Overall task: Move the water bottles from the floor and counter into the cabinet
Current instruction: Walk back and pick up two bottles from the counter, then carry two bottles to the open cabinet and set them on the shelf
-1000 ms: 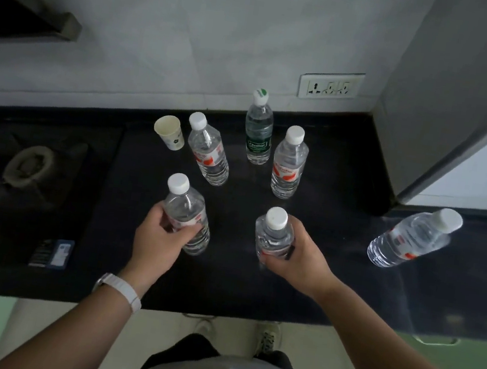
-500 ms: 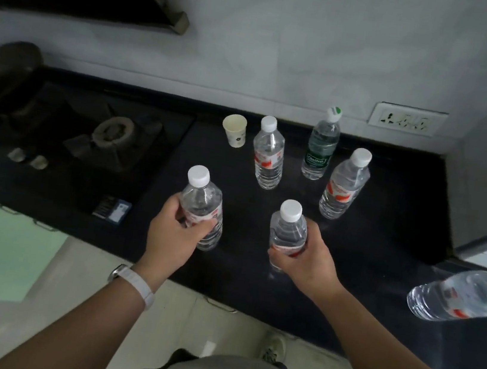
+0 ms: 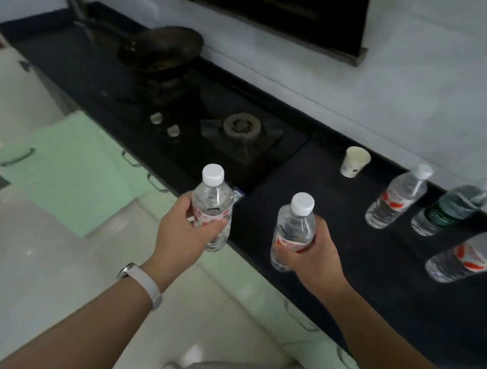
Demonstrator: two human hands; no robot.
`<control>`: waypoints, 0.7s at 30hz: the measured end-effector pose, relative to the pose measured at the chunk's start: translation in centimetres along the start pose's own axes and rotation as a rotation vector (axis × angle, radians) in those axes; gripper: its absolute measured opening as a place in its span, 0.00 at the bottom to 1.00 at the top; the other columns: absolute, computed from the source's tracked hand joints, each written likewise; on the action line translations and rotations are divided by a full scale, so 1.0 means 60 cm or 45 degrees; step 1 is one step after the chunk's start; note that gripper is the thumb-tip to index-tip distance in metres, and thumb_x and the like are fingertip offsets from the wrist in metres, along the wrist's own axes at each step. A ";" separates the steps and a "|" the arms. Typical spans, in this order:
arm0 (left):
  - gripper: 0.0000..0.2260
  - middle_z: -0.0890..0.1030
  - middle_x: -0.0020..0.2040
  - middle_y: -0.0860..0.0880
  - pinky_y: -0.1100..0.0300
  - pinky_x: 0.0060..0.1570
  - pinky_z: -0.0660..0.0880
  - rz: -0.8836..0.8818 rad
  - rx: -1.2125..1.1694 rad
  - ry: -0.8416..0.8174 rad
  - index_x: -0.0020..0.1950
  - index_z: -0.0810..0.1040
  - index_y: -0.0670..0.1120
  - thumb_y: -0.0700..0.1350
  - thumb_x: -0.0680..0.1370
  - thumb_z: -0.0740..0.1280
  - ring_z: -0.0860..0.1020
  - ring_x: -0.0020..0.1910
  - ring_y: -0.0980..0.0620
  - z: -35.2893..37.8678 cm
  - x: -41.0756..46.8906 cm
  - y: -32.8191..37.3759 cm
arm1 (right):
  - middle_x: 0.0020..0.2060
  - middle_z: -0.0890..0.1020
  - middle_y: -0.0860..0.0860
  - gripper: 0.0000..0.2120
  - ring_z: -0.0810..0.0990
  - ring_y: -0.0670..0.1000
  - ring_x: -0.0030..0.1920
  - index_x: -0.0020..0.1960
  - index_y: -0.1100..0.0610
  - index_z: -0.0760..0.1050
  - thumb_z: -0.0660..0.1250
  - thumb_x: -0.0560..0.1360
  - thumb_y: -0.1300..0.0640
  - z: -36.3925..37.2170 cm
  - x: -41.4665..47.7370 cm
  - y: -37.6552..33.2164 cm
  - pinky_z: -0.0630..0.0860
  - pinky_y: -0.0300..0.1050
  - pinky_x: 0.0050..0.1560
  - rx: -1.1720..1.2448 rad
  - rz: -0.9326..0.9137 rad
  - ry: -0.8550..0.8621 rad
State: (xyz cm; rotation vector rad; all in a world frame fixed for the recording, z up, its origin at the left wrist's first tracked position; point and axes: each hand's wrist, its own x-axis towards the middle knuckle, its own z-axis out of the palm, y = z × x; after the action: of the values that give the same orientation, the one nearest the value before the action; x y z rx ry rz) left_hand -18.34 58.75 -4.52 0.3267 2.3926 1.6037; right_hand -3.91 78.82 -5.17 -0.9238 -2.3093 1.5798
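Two things are held upright by the front edge of the black table [image 3: 356, 219]. The left hand [image 3: 183, 233] has its grip curled round the left water bottle [image 3: 213, 203], the right hand [image 3: 318, 254] round the right water bottle [image 3: 294, 227]. Both look lifted off the table, but it is hard to tell. Three more bottles [image 3: 396, 199] stand further right, near a paper cup [image 3: 354, 162].

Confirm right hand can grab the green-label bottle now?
Probably not: right hand grips a red-label bottle. Path to the green-label bottle looks open, but the hand is full.
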 end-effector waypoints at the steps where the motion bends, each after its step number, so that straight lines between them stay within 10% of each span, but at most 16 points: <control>1: 0.23 0.81 0.52 0.63 0.68 0.48 0.74 -0.006 -0.021 0.029 0.61 0.77 0.55 0.46 0.70 0.80 0.78 0.48 0.70 -0.032 0.003 -0.011 | 0.52 0.81 0.43 0.34 0.81 0.43 0.50 0.66 0.45 0.68 0.80 0.65 0.52 0.031 0.003 -0.013 0.77 0.41 0.48 -0.001 -0.013 -0.024; 21: 0.17 0.83 0.45 0.59 0.66 0.44 0.74 -0.209 -0.121 0.707 0.51 0.78 0.56 0.49 0.68 0.81 0.79 0.43 0.67 -0.499 -0.005 -0.200 | 0.48 0.82 0.40 0.28 0.81 0.38 0.47 0.56 0.40 0.71 0.81 0.65 0.58 0.505 0.016 -0.253 0.77 0.41 0.50 -0.056 -0.333 -0.490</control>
State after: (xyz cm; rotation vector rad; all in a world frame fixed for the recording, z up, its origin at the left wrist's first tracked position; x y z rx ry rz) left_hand -28.30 28.08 -4.61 -0.3762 2.6138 1.9097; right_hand -25.19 52.44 -4.29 -0.3219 -2.5922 1.7152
